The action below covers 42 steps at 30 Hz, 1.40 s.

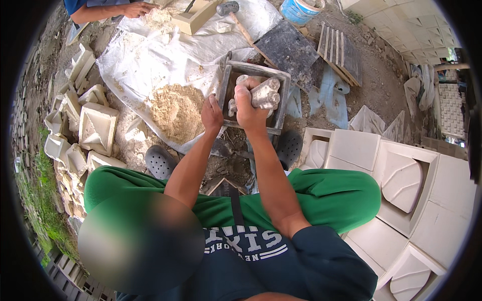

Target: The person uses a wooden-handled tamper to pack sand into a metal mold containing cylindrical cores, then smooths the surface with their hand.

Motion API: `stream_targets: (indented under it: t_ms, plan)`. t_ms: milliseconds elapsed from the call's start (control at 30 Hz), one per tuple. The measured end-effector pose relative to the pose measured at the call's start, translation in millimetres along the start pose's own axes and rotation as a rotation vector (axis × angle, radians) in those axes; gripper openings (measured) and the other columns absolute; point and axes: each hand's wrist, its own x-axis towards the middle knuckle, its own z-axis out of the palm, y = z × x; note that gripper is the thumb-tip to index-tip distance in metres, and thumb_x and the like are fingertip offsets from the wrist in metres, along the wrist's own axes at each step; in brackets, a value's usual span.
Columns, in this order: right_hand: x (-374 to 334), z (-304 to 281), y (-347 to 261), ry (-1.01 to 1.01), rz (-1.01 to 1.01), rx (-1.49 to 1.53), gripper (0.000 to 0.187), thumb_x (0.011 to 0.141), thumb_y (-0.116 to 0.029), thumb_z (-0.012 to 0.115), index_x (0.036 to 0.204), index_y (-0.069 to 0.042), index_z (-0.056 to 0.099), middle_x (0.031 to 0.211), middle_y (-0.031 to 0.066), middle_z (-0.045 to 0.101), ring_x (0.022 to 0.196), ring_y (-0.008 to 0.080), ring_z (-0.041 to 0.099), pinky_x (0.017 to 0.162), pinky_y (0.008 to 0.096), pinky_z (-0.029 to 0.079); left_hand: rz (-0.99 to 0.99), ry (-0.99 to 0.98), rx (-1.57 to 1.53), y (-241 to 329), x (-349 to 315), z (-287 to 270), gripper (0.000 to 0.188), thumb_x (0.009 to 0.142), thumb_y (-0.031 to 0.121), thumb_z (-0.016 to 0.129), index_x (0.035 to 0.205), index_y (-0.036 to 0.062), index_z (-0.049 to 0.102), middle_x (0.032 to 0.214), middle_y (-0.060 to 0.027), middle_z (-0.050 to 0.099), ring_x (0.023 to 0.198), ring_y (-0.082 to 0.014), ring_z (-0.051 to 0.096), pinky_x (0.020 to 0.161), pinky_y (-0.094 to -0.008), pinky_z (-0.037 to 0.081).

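A square mould box [284, 100] with grey, worn walls stands on the ground between my feet. My right hand [248, 107] is wrapped round a whitish, lumpy, knobbed block [266, 94] and holds it inside the box, over the opening. The underside of the block and the bottom of the box are hidden. My left hand [212, 114] is beside the box's left wall, its fingers curled and close together; what they hold, if anything, does not show. A heap of tan sandy mix [175, 111] lies just left of it on a white plastic sheet [131, 65].
Cast blocks [98, 128] are piled at left; others [351, 149] stand in rows at right. A mallet [228, 8], dark flat plate [287, 49], blue bucket [297, 12] and leaning boards [341, 52] lie beyond the box. Another person's hand [139, 9] is at far left, near a tan mould [195, 17].
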Motion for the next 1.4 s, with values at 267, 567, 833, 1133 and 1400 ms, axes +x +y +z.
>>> stream_targets:
  t_ms: [267, 567, 833, 1133, 1400]
  plan:
    - [0.7, -2.2, 18.1, 0.049, 0.077, 0.117, 0.017, 0.088, -0.008, 0.054, 0.074, -0.007, 0.044, 0.060, -0.0027, 0.039, 0.046, 0.0064, 0.034, 0.043, 0.0239, 0.028, -0.115, -0.013, -0.046, 12.9, -4.8, -8.2, 0.049, 0.101, 0.038, 0.027, 0.105, 0.0026, 0.061, 0.103, -0.0227, 0.062, 0.098, -0.0417, 0.057, 0.085, -0.0484, 0.043]
    - [51.7, -16.6, -94.1, -0.117, -0.398, 0.103, 0.088, 0.083, -0.078, 0.028, 0.094, 0.005, 0.054, 0.056, 0.0033, 0.040, 0.044, 0.0151, 0.049, 0.042, 0.0289, 0.046, -0.176, -0.015, 0.004, 18.7, -6.3, -13.5, 0.051, 0.100, 0.043, 0.028, 0.108, 0.0061, 0.062, 0.102, -0.0223, 0.063, 0.095, -0.0427, 0.058, 0.082, -0.0498, 0.045]
    - [50.2, -28.3, -60.1, -0.166, -0.264, -0.099, 0.099, 0.077, -0.083, 0.030, 0.104, 0.008, 0.060, 0.055, 0.0014, 0.044, 0.044, 0.0146, 0.049, 0.046, 0.0295, 0.049, 0.214, -0.063, 0.122, 52.3, -10.2, -27.3, 0.033, 0.089, 0.036, 0.058, 0.109, 0.0107, 0.064, 0.116, -0.0134, 0.057, 0.102, -0.0344, 0.057, 0.086, -0.0442, 0.047]
    - [64.0, -1.6, -44.1, -0.082, -0.168, -0.274, 0.092, 0.078, -0.081, 0.036, 0.096, 0.006, 0.060, 0.056, 0.0035, 0.045, 0.047, 0.0140, 0.045, 0.049, 0.0297, 0.044, 0.483, 0.056, 0.264, 48.0, -18.1, -10.7, 0.024, 0.079, 0.034, 0.072, 0.097, 0.0179, 0.071, 0.130, -0.0080, 0.051, 0.113, -0.0289, 0.053, 0.091, -0.0424, 0.044]
    - [60.5, -15.0, -5.5, -0.304, -0.231, -0.011, 0.070, 0.084, -0.074, 0.040, 0.077, -0.004, 0.047, 0.056, 0.0016, 0.040, 0.047, 0.0109, 0.037, 0.045, 0.0263, 0.031, 0.345, 0.088, 0.217, 50.9, -21.5, -11.4, 0.021, 0.080, 0.034, 0.070, 0.095, 0.0189, 0.072, 0.136, -0.0077, 0.047, 0.114, -0.0280, 0.052, 0.092, -0.0392, 0.042]
